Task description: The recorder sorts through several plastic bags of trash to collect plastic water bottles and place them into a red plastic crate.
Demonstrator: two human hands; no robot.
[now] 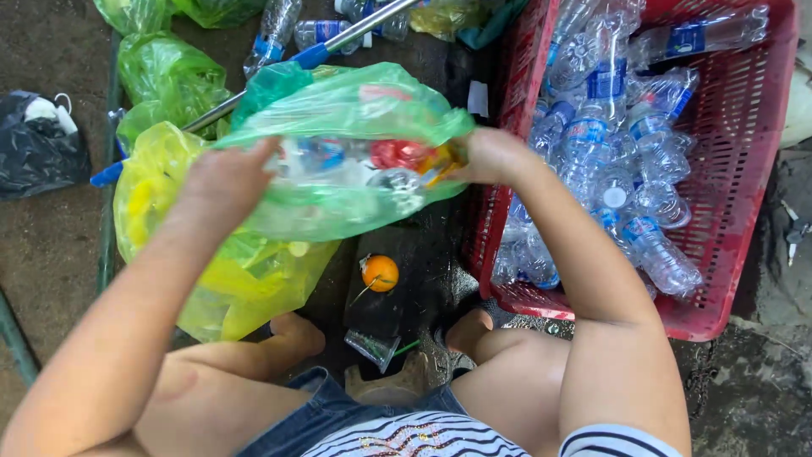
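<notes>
I hold a translucent green plastic bag (355,110) up in front of me with both hands. My left hand (227,176) grips its left side. My right hand (491,155) pinches its right edge. Inside the bag I see crushed clear bottles, a red can and a bit of orange wrapper. To the right stands a red plastic crate (744,169) heaped with empty clear water bottles (617,144) with blue labels. Below the bag lies a yellow plastic bag (245,288).
An orange fruit (380,272) and a clear plastic cup (372,345) lie on the wet dark ground between my feet. A metal pole with a blue grip (330,46) runs behind the bag. Green bags (165,72), loose bottles and a black bag (38,148) lie at the left.
</notes>
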